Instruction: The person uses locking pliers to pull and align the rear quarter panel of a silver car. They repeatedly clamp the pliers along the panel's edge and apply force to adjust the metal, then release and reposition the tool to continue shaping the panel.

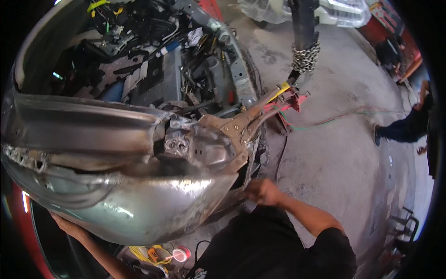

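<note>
A bare-metal car body panel (153, 209), curved and partly ground shiny, spans the lower left. My left hand (67, 225) lies with fingers stretched along its lower outer edge; the fingertips are partly hidden there. My right hand (262, 191) is at the panel's right end, fingers curled in and somewhat blurred; what they hold, if anything, does not show. Just above this hand, a brown steel pulling plate (239, 130) with bolts is fixed to the body's inner metal (209, 149). A long metal channel (88, 130) runs behind the panel.
A dark post (304, 28) wrapped in chain (305, 58) stands beyond a red bracket (290, 100). Thin hoses (325, 122) cross the concrete floor. Loose parts fill the car's interior (139, 60). Another person (409, 121) is at the right. A yellow cord (139, 254) and red-and-white tub (181, 254) lie below.
</note>
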`<state>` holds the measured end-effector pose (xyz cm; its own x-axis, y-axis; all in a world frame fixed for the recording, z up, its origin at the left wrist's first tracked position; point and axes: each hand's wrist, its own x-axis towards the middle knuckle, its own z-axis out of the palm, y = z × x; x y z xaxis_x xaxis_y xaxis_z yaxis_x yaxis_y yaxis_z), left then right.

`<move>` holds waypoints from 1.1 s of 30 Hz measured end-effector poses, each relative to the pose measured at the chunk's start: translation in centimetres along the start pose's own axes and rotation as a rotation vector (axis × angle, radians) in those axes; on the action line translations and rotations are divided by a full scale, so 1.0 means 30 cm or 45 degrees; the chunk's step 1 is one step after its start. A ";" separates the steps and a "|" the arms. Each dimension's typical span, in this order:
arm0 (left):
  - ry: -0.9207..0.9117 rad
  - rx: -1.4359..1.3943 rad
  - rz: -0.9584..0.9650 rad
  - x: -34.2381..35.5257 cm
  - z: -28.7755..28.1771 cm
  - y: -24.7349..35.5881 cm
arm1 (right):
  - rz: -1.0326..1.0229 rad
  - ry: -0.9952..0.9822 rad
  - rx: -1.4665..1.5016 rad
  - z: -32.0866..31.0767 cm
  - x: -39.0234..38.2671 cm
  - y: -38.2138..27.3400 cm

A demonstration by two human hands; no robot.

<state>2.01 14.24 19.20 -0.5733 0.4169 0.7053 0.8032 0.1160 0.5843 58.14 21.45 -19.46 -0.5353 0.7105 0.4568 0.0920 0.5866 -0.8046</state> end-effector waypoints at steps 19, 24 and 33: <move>0.056 0.181 -0.016 -0.018 -0.053 -0.085 | 0.499 0.356 -0.229 -0.290 0.278 0.655; 0.113 0.134 0.001 -0.005 -0.071 -0.113 | 0.188 0.623 -0.424 -0.212 0.223 0.517; 0.250 0.252 0.223 -0.047 0.034 0.026 | 0.192 0.015 -0.115 -0.138 0.034 0.063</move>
<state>3.60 14.65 18.25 -0.4282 0.2663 0.8636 0.8973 0.2390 0.3712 61.24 24.90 -18.94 -0.4998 0.7972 0.3386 0.2458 0.5054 -0.8271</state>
